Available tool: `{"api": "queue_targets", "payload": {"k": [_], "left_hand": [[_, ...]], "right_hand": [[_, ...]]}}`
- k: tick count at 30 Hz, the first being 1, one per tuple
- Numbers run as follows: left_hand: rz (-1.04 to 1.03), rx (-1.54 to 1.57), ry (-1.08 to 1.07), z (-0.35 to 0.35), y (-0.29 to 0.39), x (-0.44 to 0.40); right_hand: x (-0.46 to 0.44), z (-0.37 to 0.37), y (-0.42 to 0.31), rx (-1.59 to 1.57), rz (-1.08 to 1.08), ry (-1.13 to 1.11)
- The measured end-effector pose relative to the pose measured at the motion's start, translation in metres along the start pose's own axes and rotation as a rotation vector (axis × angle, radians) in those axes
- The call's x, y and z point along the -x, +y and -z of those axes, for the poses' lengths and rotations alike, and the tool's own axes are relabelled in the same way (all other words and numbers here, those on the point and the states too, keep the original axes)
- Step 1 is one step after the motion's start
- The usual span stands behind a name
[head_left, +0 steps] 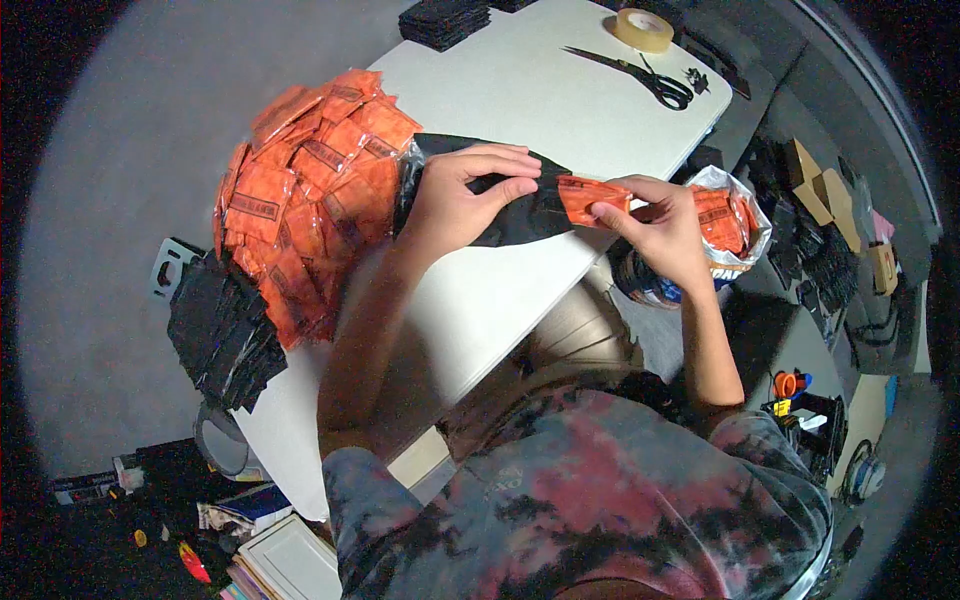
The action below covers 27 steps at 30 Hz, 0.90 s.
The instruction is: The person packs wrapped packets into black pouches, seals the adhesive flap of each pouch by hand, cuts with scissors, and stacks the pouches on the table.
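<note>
A black bag (520, 215) lies flat across the white table (500, 80). My left hand (460, 200) rests on the bag with its thumb and fingers bent towards each other, pinching the black material. Between the thumb and fingers of my right hand (660, 225) is an orange packet (590, 200), held at the bag's right end. Whether the packet's left edge is inside the bag cannot be made out. To the left of my left hand is a large heap of orange packets (320, 190) in clear wrapping.
Black folded bags are stacked at the table's left corner (220, 330) and far edge (445, 22). Scissors (640, 75) and a tape roll (643, 30) lie at the far right. Beside my right forearm stands an open sack (725, 220) of orange packets.
</note>
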<state>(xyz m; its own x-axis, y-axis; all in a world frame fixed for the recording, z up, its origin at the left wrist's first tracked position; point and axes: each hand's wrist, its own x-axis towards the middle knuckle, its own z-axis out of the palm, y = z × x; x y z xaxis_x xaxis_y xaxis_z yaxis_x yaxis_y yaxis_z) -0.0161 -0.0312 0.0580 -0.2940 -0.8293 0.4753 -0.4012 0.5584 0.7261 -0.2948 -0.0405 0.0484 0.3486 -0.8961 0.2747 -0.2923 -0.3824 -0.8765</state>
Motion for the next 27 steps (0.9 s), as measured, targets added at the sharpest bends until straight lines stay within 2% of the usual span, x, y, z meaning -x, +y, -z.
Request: {"api": "queue_targets", "payload": {"k": [1,2,3,4,6,8,11,13,16,18,20,21,24,26,27], "left_hand": [[-0.011,-0.006,-0.003,0.0,0.001,-0.001],[-0.011,-0.007,-0.002,-0.001,-0.001,-0.001],[0.046,0.056,0.006,-0.003,-0.002,-0.001],[0.103,0.12,0.015,-0.004,-0.003,-0.001],[0.178,0.208,0.033,-0.005,-0.003,-0.002],[0.253,0.298,0.051,-0.008,-0.001,-0.002],[0.177,0.254,0.118,-0.009,0.011,-0.004],[-0.09,-0.069,0.156,-0.008,0.018,-0.005],[-0.182,-0.123,0.168,-0.014,0.022,-0.005],[-0.172,-0.132,0.169,-0.014,0.022,-0.005],[-0.181,-0.334,0.131,-0.008,0.021,-0.005],[-0.166,-0.462,0.053,-0.001,0.012,-0.003],[-0.081,-0.58,-0.059,0.008,-0.008,-0.002],[-0.053,-0.573,-0.135,0.013,-0.024,-0.009],[0.056,-0.561,-0.238,0.012,-0.027,-0.014]], "right_hand": [[-0.001,-0.001,0.0,-0.001,0.002,-0.001],[-0.002,-0.002,0.001,0.028,0.118,-0.014],[-0.004,-0.003,0.001,0.058,0.234,-0.027],[-0.007,-0.004,0.002,0.057,0.235,-0.029],[-0.014,-0.008,0.002,0.198,0.56,0.036],[-0.01,-0.014,-0.003,0.26,0.53,0.093],[-0.01,-0.021,-0.006,0.164,0.241,0.111],[-0.012,-0.027,-0.009,0.16,0.198,0.122],[-0.02,-0.03,-0.007,0.169,0.173,0.104],[-0.024,-0.03,-0.008,0.183,0.19,0.071],[-0.027,-0.026,-0.016,0.149,0.085,-0.076],[-0.028,-0.024,-0.002,0.15,0.089,-0.131],[-0.029,-0.017,0.018,0.079,0.024,-0.256],[-0.025,-0.017,0.025,0.073,0.032,-0.263],[-0.023,-0.019,0.024,0.05,0.006,-0.216]]}}
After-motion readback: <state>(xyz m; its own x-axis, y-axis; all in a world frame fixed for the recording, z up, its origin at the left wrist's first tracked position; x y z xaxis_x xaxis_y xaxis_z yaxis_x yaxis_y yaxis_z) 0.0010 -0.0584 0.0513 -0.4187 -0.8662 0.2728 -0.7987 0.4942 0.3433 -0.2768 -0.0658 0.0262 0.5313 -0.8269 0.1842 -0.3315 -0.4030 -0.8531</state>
